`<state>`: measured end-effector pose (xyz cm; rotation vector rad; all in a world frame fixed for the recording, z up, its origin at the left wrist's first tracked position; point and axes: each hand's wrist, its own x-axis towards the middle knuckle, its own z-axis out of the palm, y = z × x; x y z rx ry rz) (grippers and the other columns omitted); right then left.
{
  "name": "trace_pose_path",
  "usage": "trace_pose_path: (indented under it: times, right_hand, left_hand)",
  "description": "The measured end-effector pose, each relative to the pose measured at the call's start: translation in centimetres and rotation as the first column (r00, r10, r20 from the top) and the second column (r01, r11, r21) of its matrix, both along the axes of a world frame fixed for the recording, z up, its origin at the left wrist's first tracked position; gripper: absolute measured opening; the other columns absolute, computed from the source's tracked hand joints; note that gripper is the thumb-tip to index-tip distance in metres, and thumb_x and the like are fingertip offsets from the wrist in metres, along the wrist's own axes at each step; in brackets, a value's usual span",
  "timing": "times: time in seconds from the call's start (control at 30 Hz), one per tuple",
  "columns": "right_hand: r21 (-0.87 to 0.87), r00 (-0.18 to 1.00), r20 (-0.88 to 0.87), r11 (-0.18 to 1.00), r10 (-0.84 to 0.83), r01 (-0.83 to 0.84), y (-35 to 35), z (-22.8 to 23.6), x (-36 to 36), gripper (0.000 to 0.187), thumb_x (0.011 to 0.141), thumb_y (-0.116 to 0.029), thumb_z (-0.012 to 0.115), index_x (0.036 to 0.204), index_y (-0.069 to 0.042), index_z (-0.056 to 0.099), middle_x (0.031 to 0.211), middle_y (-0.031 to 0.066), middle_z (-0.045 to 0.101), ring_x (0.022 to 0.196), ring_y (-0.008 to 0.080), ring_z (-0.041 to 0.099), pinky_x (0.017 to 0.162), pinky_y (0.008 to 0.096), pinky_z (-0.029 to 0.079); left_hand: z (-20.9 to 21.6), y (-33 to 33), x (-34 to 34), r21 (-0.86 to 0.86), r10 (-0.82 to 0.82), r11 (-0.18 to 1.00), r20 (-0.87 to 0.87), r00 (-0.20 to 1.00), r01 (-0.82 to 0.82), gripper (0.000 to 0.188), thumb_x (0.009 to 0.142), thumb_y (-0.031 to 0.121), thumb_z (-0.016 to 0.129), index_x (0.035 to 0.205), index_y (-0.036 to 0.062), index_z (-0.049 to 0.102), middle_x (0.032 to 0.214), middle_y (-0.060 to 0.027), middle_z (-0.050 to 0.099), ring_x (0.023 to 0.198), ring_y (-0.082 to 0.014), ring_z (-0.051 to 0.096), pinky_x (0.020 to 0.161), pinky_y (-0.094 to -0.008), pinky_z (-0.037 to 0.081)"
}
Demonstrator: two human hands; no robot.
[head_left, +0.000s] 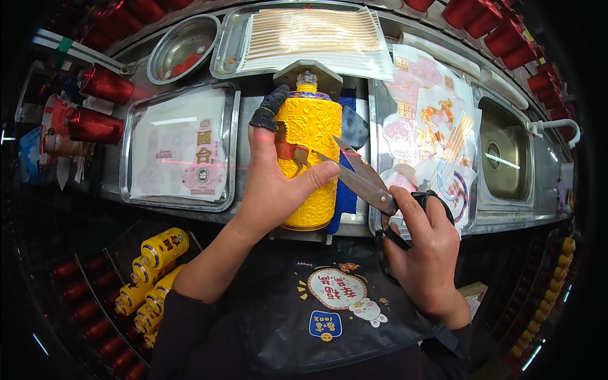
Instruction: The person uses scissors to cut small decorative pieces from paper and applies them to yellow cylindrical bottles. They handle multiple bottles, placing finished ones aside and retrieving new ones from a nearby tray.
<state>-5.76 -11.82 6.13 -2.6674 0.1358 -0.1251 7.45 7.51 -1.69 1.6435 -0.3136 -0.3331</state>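
Observation:
A yellow embossed bottle (310, 136) with a clear glass neck lies on its side on the worktop, neck away from me, against an angled metal stop (326, 81). A brown horse with a red saddle decorates its left side. My left hand (272, 168) grips the bottle from the left, thumb across its face; black covers sit on the fingertips by the neck. In my right hand (423, 244) is a pair of scissors (370, 183), fingers in the black handles. Its blades are spread, their tips over the bottle's right side close to my left thumb.
Metal trays hold white printed sheets (174, 142) at left, gold strips (310, 38) behind and decal sheets (437, 114) at right. A metal bowl (183, 47) stands back left; a sink (506, 152) is far right. Red bottles (95, 123) and yellow bottles (164, 247) surround the bench.

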Motion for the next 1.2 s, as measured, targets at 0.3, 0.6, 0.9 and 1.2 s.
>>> trace_pose_path:
  times: [0.3,0.6,0.9,1.2]
  right_hand:
    - [0.007,1.000,0.000,1.000,-0.006,0.006,0.04,-0.05,0.03,0.065,0.062,0.005,0.075,0.124,-0.008,0.064,0.080,0.0140,0.048,0.066,0.0337,0.056,0.058,0.0425,0.044]
    - [0.014,1.000,-0.005,1.000,-0.005,0.005,-0.04,-0.09,-0.20,0.068,0.059,0.005,0.076,0.125,-0.009,0.064,0.080,0.0138,0.048,0.067,0.0336,0.055,0.059,0.0425,0.045]
    - [0.004,1.000,-0.012,1.000,0.005,-0.005,-0.13,0.00,-0.15,0.071,0.058,0.006,0.076,0.126,-0.008,0.063,0.081,0.0140,0.048,0.068,0.0338,0.056,0.060,0.0425,0.045]
    - [0.001,1.000,-0.015,1.000,0.004,-0.004,-0.11,-0.10,-0.19,0.070,0.058,0.007,0.076,0.126,-0.007,0.063,0.081,0.0140,0.048,0.068,0.0338,0.056,0.060,0.0424,0.045]
  left_hand:
    - [0.25,-0.27,-0.11,-0.075,0.042,0.996,-0.046,0.998,-0.046,0.076,0.077,0.027,0.088,0.126,-0.0012,0.036,0.121,-0.0115,0.045,0.114,-0.0212,0.056,0.097,-0.0352,0.049]
    - [-0.29,0.03,-0.09,0.019,0.058,0.998,-0.021,0.998,-0.057,0.078,0.076,0.033,0.089,0.123,-0.0021,0.038,0.119,-0.0122,0.044,0.113,-0.0224,0.056,0.096,-0.0364,0.048]
    - [0.41,-0.10,-0.18,-0.011,0.044,0.999,-0.070,0.997,-0.045,0.076,0.076,0.032,0.088,0.122,-0.0022,0.038,0.119,-0.0124,0.045,0.114,-0.0221,0.056,0.097,-0.0366,0.048]
    - [0.61,-0.08,-0.18,-0.015,0.035,0.999,-0.106,0.994,-0.036,0.076,0.077,0.029,0.088,0.123,-0.0017,0.037,0.120,-0.0124,0.046,0.114,-0.0216,0.058,0.096,-0.0360,0.049]
